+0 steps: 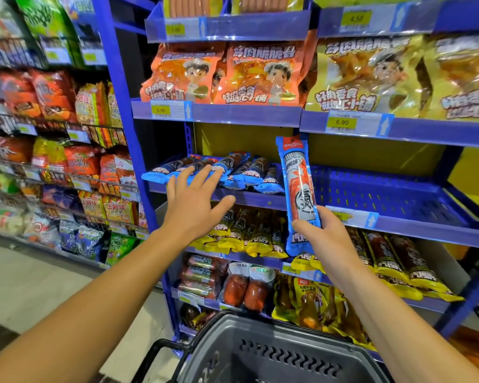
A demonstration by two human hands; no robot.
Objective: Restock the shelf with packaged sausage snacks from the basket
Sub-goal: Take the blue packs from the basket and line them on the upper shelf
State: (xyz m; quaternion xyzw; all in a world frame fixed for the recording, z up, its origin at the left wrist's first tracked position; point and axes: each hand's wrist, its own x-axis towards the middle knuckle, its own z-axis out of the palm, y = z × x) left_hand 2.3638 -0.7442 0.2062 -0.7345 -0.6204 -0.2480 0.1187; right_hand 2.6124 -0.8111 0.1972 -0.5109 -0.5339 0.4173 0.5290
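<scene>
My right hand (320, 239) grips a long blue sausage pack (299, 189) by its lower end and holds it upright in front of the blue shelf (393, 194). Several matching blue sausage packs (233, 172) lie in a row on the left part of that shelf. My left hand (194, 200) is spread open just in front of that row, its fingertips at the packs' front ends, holding nothing. The grey basket (260, 352) sits at the bottom of the view; its inside is not visible.
The right part of the blue shelf is bare perforated plastic. Yellow sausage packs (249, 236) fill the shelf below. Orange snack bags (221, 76) and yellow snack bags (371, 78) stand above. A chip rack (53, 161) runs along the left aisle.
</scene>
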